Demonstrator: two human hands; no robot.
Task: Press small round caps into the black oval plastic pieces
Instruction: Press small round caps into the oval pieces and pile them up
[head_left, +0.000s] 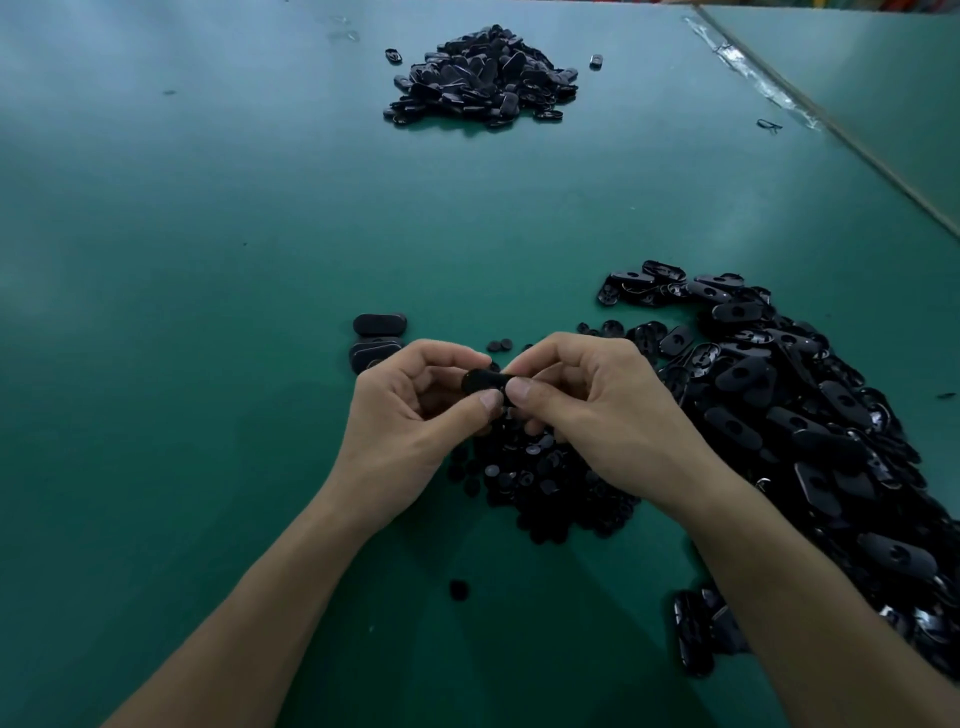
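1. While both hands meet in the middle of the head view, they hold one black oval piece (483, 382) between them, just above the green table (208, 260).
2. The left hand (410, 415) has its fingers curled, and it pinches the left end of the oval piece with its thumb and fingers.
3. The right hand (587, 415) is curled too, and it pinches the right end of the same piece, with the thumb on the near side.
4. The two thumb tips sit side by side, almost touching.
5. I cannot tell if a cap is in the piece, because the fingers hide much of it.
6. Right under the hands lies a heap of small round caps (540, 478), all black.
7. Two more caps (500, 345) lie just past the fingers, and one lone cap (458, 590) lies on the table between the two arms.
8. To the right of the hands is a big pile of oval pieces (810, 415), and many show a round hole in the middle.
9. This pile runs from beside the right hand down to the near right corner.
10. Just left of the left hand is a small stack of oval pieces (379, 338), lying flat.
11. Far away, at the top of the view, there is another pile (483, 78) of black pieces, well apart from the hands.
12. One stray piece (596, 61) lies just to the right of that far pile.
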